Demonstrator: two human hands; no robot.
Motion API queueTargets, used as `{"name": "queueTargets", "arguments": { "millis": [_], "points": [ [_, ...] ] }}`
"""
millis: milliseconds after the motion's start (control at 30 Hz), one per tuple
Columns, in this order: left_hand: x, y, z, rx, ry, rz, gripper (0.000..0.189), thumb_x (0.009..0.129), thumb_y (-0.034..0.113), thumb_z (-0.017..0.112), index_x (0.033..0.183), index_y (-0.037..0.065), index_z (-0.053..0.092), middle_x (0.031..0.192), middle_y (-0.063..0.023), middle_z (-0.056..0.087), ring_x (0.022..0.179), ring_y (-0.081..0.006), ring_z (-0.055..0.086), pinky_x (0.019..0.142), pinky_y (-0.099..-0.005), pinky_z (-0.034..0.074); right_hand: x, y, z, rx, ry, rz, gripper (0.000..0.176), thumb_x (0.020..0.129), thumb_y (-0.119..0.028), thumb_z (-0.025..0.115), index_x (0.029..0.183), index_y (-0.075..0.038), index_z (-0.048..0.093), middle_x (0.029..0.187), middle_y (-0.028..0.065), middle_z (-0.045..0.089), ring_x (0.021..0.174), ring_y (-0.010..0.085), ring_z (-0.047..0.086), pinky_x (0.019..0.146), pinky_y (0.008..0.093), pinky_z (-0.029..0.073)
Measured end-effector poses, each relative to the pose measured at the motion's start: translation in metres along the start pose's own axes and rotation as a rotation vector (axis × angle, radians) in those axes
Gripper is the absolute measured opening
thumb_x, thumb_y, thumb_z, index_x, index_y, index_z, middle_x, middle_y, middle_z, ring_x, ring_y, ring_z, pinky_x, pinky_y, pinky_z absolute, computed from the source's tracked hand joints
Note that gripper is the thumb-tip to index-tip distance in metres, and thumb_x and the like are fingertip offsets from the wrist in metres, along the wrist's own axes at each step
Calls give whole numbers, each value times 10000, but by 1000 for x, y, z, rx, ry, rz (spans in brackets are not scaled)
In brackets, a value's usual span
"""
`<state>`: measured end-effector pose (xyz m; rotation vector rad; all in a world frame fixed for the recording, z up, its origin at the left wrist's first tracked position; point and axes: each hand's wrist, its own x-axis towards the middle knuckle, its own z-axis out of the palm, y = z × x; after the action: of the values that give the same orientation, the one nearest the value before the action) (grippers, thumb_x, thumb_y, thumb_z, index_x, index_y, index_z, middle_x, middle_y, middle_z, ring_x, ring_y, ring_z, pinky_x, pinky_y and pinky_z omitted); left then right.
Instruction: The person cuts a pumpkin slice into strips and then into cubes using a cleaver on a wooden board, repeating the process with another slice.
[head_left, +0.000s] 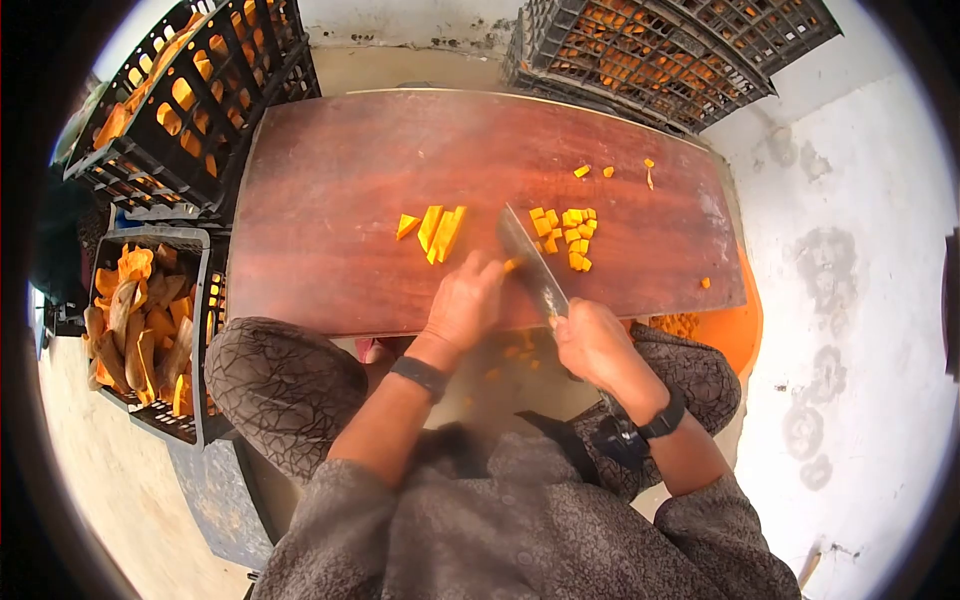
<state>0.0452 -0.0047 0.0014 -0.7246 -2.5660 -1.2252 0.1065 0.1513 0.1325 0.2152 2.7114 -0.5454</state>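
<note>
My right hand [595, 345] is wrapped round the handle of a cleaver-like kitchen knife [532, 265], its blade slanting up and left over the reddish table [330, 200]. Close to the blade's left side, my left hand [468, 297] has its fingers curled on a small orange vegetable piece [511, 265], perhaps pumpkin, mostly covered by the fingertips. Beyond that hand lie several orange sticks [440, 235] and a small wedge [407, 226]. A cluster of orange cubes [572, 235] sits right of the blade.
Black crates [215, 110] of orange pieces are stacked at the left, above a lower crate [205, 350] of peel-covered chunks. More crates [650, 60] stand behind the table. An orange basin [735, 335] with cut pieces is under the right edge, beside a white wall [840, 300].
</note>
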Motion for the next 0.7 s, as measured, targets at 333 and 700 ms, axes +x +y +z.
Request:
{"name": "queueTargets", "arguments": {
  "millis": [333,700],
  "points": [
    [0,5,-8,-51,47,30,103,813,26,618,912,52,625,861,-136,564,745,-345,610,653,-423,534,42,27,35,287,107,37,263,925,-188,537,882,67,589,622,159,601,491,249,612,473,373,504],
    [1,3,-3,-5,49,6,111,821,56,643,929,76,625,911,-121,609,778,-334,635,664,-430,540,3,26,13,260,148,-16,264,916,-194,554,852,62,576,572,142,572,467,225,591,460,370,472]
  ]
}}
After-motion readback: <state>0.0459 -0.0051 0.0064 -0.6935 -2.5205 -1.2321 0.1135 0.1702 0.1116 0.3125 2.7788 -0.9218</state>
